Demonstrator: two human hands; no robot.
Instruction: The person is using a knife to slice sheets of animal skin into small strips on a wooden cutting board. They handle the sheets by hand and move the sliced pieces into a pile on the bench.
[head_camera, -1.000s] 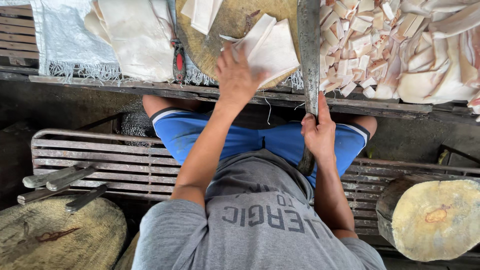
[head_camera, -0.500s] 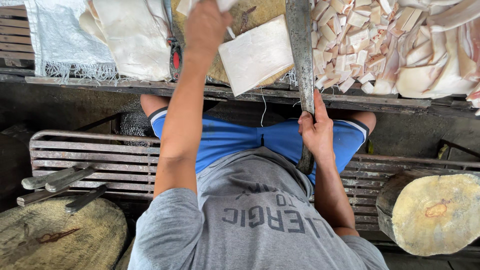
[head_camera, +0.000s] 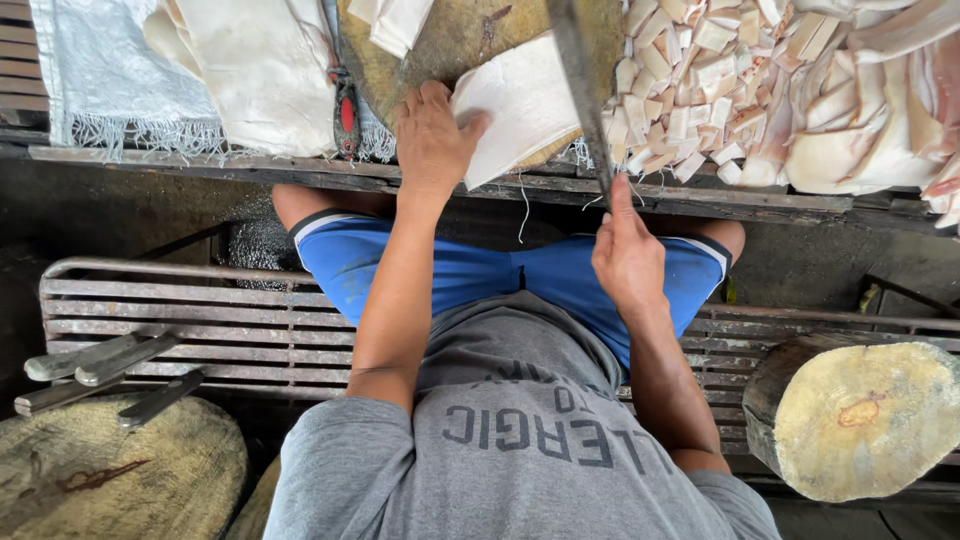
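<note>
Pale slab lying on round wooden chopping block, one corner hanging past the block's near edge, over the lip of the dark plank worktop. Left hand spread flat, palm down, fingertips pressing the slab's left edge; nothing gripped. Right hand closed around a handle just below the worktop edge, handle itself swallowed by the fist, long cleaver blade rising from it, just right of the slab, its top cut off by the frame. Blade touching the slab or only beside it: cannot tell. Block also cut off at the top, more pale folded pieces on its far side half out of view. Heap of small cut pale chunks to the right of the blade, loose on the worktop; larger pale slabs further right, running off the edge. White woven sacking and cream cloth at upper left. Small red-and-black object between cloth and block, too small to identify. Below: metal slatted bench, tool handles resting on a stump, blades hidden. Another log stump at lower right.
</note>
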